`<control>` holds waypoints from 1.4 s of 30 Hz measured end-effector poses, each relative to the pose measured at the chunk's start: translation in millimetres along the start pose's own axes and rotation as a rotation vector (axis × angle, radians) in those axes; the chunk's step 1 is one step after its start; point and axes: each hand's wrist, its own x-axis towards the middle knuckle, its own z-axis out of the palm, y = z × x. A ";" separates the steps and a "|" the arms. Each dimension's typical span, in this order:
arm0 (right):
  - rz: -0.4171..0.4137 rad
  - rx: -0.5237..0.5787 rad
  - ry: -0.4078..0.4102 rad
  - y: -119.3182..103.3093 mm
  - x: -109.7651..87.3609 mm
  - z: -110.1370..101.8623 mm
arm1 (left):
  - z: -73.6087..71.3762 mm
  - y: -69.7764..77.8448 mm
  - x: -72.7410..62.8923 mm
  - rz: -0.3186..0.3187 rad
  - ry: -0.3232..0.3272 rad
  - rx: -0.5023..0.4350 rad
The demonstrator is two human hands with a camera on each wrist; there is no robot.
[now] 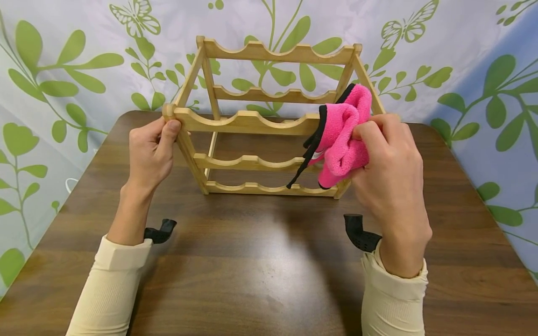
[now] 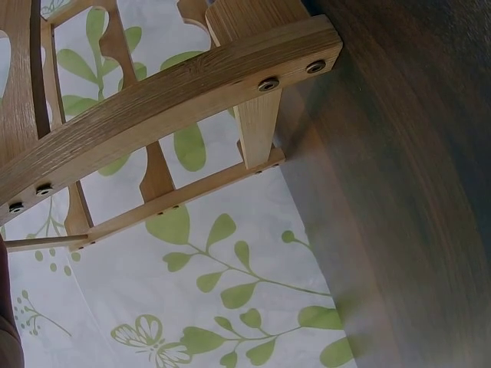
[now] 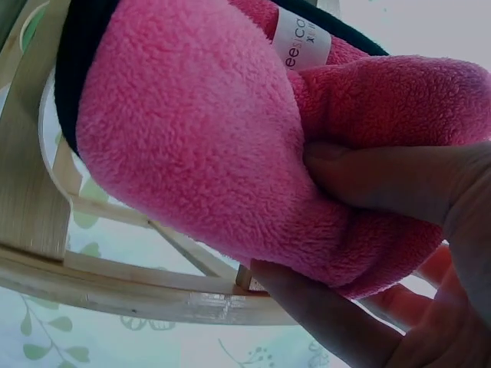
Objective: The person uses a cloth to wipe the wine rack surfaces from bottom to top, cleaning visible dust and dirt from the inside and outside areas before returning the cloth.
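Note:
A light wooden wine rack (image 1: 256, 122) with scalloped bars stands on the table. At its near left top corner, my left hand (image 1: 152, 151) grips the post, the thumb lying against the front. A folded pink fluffy cloth (image 1: 344, 130) with black edging and a dangling black cord is pinched in my right hand (image 1: 391, 168). The cloth covers the rack's near right top corner in the head view. Close up in the right wrist view, the thumb presses into the cloth's (image 3: 192, 130) folds, and a white label (image 3: 301, 42) shows. The left wrist view shows the rack's screwed side rail (image 2: 176, 92).
The brown wooden table (image 1: 235, 280) extends around the rack. Behind it hangs a white backdrop (image 1: 105, 28) with green leaves and butterflies. Black wrist pieces (image 1: 161, 231) stick out by both cream sleeves (image 1: 113, 280).

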 end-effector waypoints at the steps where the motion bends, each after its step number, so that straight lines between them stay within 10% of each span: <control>1: 0.003 -0.005 0.000 0.1 -0.1 -0.7 | -0.2 0.1 -0.1 -0.001 0.000 -0.002; 22: 0.009 0.002 0.039 5.8 -4.7 -16.2 | 0.9 2.0 2.0 -0.011 0.014 -0.022; 28: -0.008 0.161 0.063 1.7 -12.5 -22.3 | 2.9 2.0 0.4 -0.025 0.024 -0.041; 33: -0.063 0.583 0.083 -2.3 -22.4 -17.9 | 4.6 1.5 -0.1 -0.025 0.029 -0.062; 37: -0.047 0.826 -0.101 0.5 -37.6 -11.0 | 4.7 0.5 0.1 -0.016 0.032 -0.049; 42: 0.119 0.790 -0.440 8.4 -66.9 1.7 | 4.5 -2.3 0.5 0.000 0.048 -0.023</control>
